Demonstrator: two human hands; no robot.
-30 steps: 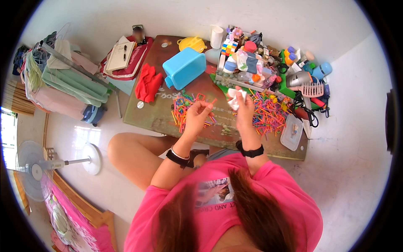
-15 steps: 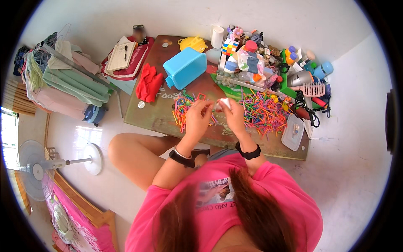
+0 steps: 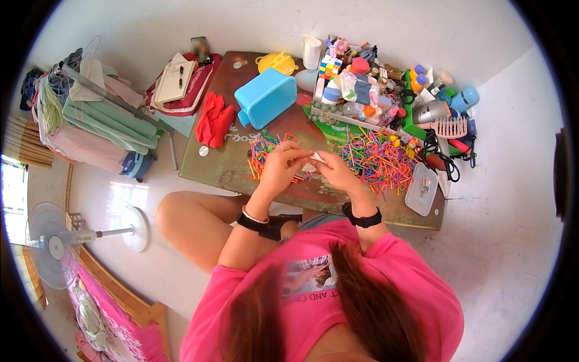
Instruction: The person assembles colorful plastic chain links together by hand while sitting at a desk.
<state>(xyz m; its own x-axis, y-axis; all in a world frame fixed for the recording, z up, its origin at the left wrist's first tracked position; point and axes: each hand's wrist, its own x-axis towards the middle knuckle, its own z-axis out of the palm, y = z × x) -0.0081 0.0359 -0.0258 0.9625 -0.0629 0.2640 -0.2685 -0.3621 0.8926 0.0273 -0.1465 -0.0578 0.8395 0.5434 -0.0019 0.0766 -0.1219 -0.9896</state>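
Over the middle of the table, my left hand (image 3: 281,166) and my right hand (image 3: 338,171) meet at the fingertips. A small crumpled white piece (image 3: 316,158), like tissue or a wipe, is pinched in my right hand. The fingers of my left hand are pressed together against its side; whatever they hold is too small and too covered to make out. To the left of my hands, and partly behind the left one, lies a pile of colourful thin plastic sticks (image 3: 258,158). A larger pile of similar sticks (image 3: 380,160) spreads to the right.
A blue plastic basket (image 3: 265,96) lies tipped beside a red cloth (image 3: 215,119). Behind stand a yellow basket (image 3: 277,62) and a white roll (image 3: 312,53). A crowded tray (image 3: 356,117) of bottles fills the back right; a clear lid (image 3: 421,190) sits near the right edge.
My hands have come closer together, the right moving slightly left and down. The white piece now sits lower between the fingertips.
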